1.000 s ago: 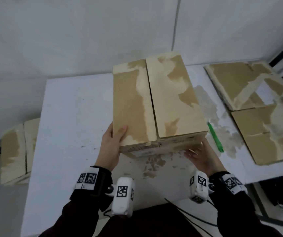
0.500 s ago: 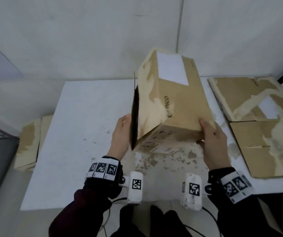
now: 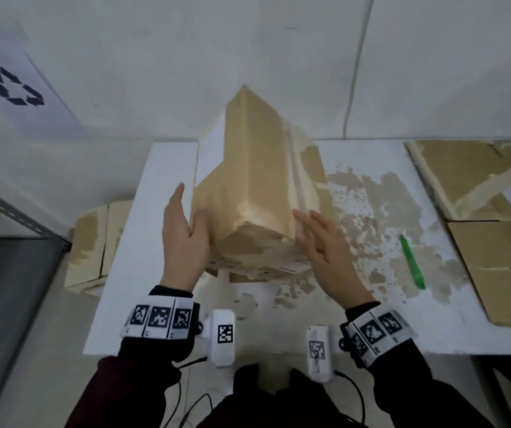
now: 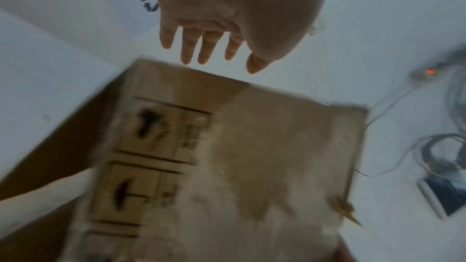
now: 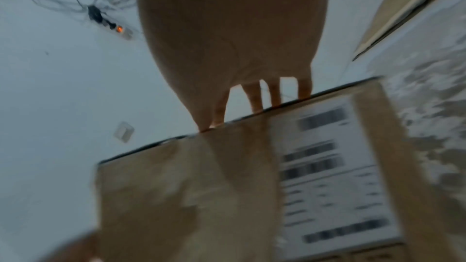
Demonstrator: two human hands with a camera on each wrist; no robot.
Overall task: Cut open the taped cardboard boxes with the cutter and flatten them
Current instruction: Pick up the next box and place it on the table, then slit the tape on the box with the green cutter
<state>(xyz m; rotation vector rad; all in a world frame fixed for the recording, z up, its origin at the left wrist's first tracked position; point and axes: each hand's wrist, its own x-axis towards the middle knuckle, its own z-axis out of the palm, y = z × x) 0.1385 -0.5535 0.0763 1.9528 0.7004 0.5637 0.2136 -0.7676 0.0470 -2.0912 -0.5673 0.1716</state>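
A tall brown cardboard box [image 3: 257, 180] stands tilted on the white table [image 3: 143, 273], its near end raised toward me. A strip of tape [image 3: 294, 180] runs along its right upper edge. My left hand [image 3: 186, 223] presses flat against the box's left side, fingers straight and thumb on the near face. My right hand [image 3: 316, 236] lies with straight fingers on the right side by the tape. The left wrist view shows spread fingers [image 4: 206, 47] above the printed box face [image 4: 252, 156]. In the right wrist view a white shipping label [image 5: 327, 166] shows on the box. The green cutter [image 3: 412, 262] lies on the table, right of my right hand.
Flattened cardboard sheets [image 3: 480, 180] [image 3: 501, 267] lie along the table's right side. Another taped box [image 3: 96, 242] sits lower, beyond the table's left edge. Paper scraps and tape residue [image 3: 371, 217] cover the table's middle. A wall stands close behind the table.
The box lay flat on the table a second ago. Both hands lifted and rolled it, so the taped seam now faces up and right. The hands went from gripping to flat.
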